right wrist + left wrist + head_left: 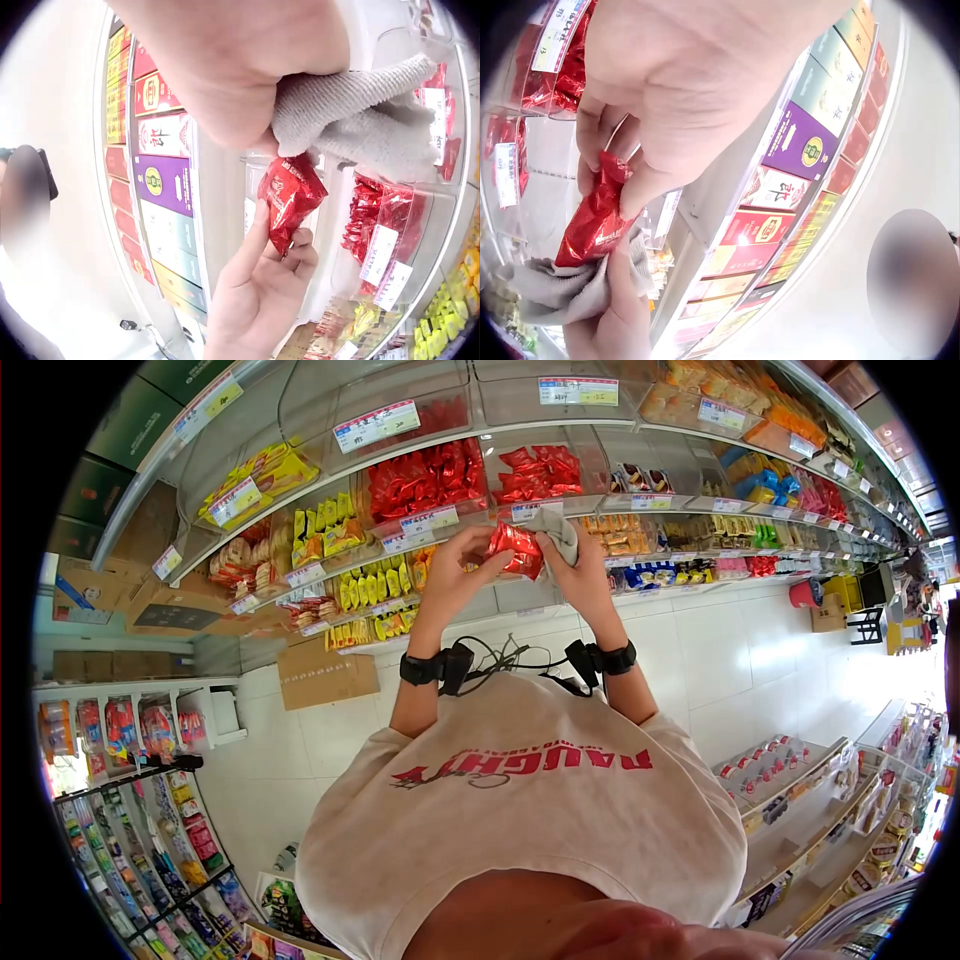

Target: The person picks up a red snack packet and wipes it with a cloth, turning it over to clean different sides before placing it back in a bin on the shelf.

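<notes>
Between the two hands is a small shiny red foil snack packet (pixel 517 548). My left hand (pixel 462 573) pinches one end of it between thumb and fingers. A crumpled grey cloth (pixel 558 533) is gripped in my right hand (pixel 585 575), up against the packet's other end. In the left wrist view, the right thumb lies along the cloth (pixel 570 292) right beside the foil. The right wrist view shows the cloth bunched under the curled right fingers, partly hidden, with the left fingertips at the packet's (pixel 291 196) lower tip.
Ahead are tiered shelves with clear bins of red packets (pixel 540 470), yellow packets (pixel 375 588) and price tags. A cardboard box (pixel 328 672) stands on the tiled floor at left. Wrist cameras (pixel 455 665) and cables hang between the forearms. Another shelf unit (pixel 810 800) stands behind at right.
</notes>
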The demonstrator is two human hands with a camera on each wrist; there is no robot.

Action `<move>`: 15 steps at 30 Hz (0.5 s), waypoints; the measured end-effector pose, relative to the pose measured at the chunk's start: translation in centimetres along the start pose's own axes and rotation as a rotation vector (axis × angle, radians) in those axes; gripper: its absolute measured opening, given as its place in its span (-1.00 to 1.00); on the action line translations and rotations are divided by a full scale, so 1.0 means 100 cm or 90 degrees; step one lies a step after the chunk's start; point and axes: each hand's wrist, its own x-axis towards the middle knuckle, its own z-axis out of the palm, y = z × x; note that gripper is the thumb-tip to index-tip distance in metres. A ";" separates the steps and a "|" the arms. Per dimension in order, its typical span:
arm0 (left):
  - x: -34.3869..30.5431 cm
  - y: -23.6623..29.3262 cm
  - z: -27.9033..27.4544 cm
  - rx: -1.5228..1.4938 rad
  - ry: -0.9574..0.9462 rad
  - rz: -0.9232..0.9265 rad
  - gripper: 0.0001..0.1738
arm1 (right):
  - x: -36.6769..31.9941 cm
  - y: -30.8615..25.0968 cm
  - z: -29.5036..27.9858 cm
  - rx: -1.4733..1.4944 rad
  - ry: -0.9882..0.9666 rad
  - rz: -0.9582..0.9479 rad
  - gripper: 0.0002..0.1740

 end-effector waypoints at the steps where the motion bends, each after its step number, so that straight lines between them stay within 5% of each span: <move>1: 0.000 0.000 0.001 -0.009 0.009 -0.006 -0.59 | 0.000 0.003 0.000 0.020 0.007 0.012 -0.71; 15: 0.000 -0.002 0.010 -0.065 0.025 -0.014 -0.62 | -0.002 0.007 0.001 0.180 0.036 0.084 -0.73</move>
